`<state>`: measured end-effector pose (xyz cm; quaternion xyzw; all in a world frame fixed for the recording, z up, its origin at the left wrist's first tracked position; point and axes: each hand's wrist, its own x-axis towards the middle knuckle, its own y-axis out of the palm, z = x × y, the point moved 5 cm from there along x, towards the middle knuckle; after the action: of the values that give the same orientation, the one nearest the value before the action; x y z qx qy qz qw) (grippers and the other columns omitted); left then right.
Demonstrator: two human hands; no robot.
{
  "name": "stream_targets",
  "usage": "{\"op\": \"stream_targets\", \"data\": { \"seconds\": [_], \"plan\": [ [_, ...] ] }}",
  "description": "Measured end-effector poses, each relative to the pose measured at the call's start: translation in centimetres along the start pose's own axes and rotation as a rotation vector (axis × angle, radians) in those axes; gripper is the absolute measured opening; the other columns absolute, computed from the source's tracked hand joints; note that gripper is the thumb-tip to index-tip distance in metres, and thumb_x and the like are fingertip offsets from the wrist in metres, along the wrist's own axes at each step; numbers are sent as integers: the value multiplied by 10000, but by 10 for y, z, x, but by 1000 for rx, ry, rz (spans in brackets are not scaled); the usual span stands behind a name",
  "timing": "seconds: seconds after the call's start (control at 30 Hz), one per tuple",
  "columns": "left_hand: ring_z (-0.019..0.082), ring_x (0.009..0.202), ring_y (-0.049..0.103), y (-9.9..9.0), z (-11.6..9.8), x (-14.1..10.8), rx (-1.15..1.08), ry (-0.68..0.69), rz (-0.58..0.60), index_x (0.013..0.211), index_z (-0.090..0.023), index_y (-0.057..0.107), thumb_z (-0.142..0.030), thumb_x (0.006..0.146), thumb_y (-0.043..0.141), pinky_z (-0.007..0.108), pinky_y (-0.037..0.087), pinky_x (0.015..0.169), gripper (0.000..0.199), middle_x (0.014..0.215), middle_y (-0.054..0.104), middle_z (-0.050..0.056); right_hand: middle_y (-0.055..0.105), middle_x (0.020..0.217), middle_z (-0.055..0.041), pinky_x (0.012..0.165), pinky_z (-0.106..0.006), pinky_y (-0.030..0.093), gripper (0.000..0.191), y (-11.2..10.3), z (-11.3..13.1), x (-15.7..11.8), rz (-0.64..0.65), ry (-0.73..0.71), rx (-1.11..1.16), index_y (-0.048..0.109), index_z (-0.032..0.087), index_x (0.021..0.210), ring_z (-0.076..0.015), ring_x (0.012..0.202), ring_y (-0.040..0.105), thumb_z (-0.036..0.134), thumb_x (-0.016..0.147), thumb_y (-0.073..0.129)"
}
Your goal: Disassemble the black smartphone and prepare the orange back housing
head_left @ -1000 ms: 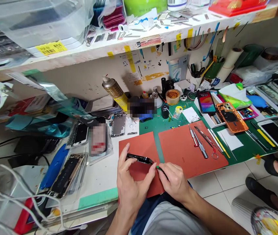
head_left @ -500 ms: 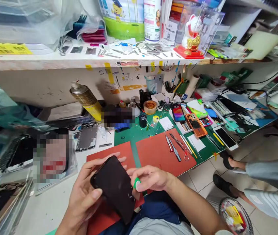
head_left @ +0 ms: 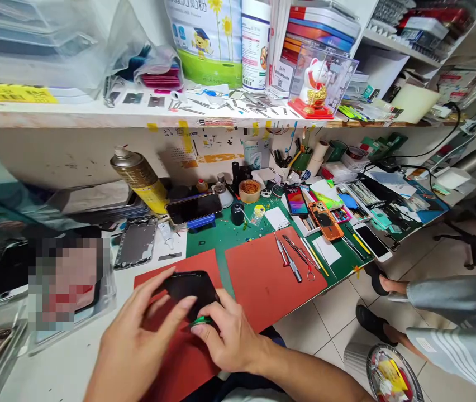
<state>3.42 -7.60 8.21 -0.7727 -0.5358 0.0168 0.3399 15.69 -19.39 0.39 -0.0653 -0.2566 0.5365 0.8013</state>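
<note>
A black phone (head_left: 191, 287) is tilted above the left red mat (head_left: 196, 357), its dark face partly covered by fingers. My left hand (head_left: 150, 318) grips it from the left, thumb on the face and fingers at the top edge. Between the thumb and index finger of my right hand (head_left: 229, 329) is a small green tool (head_left: 201, 320), held against the phone's lower right edge. The tool's tip is hidden.
On the right red mat (head_left: 258, 279) lie screwdrivers and tweezers (head_left: 299, 248). Behind stand a spray can (head_left: 139, 178) and a propped phone (head_left: 194, 208). A shelf (head_left: 129, 118) overhangs the back. At right, a person's legs (head_left: 439, 301) are beside a bin (head_left: 393, 374).
The phone has tipped back and now appears shorter. My right hand has moved left and down with the green tool, closer against the phone. The head view has shifted.
</note>
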Motion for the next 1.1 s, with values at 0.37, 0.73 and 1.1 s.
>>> {"op": "stream_targets", "data": {
  "seconds": [0.37, 0.73, 1.1],
  "plan": [
    [334, 1298, 698, 8, -32, -38, 179, 289, -161, 1427, -218, 605, -344, 967, 780, 509, 612, 1064, 509, 1420, 686, 180, 634, 1469, -208, 1130, -515, 578, 289, -18, 31, -24, 26, -265, -128, 655, 167, 1281, -314, 1350, 627, 140, 1018, 537],
    [307, 1384, 649, -10, -9, -44, 14, 204, -34, 1294, -276, 623, -178, 989, 701, 470, 633, 1006, 330, 1523, 610, 172, 753, 950, -70, 796, -313, 639, 256, -61, 60, -29, -290, -184, -7, 696, 205, 1183, -199, 869, 748, 26, 1016, 619],
    [312, 1434, 619, -11, -9, -46, -32, 216, 6, 1332, -292, 615, -167, 998, 684, 481, 624, 1034, 363, 1551, 588, 166, 786, 934, -91, 790, -331, 666, 266, -46, 88, 0, -335, -289, -60, 727, 190, 1167, -217, 845, 780, 7, 990, 651]
  ]
}}
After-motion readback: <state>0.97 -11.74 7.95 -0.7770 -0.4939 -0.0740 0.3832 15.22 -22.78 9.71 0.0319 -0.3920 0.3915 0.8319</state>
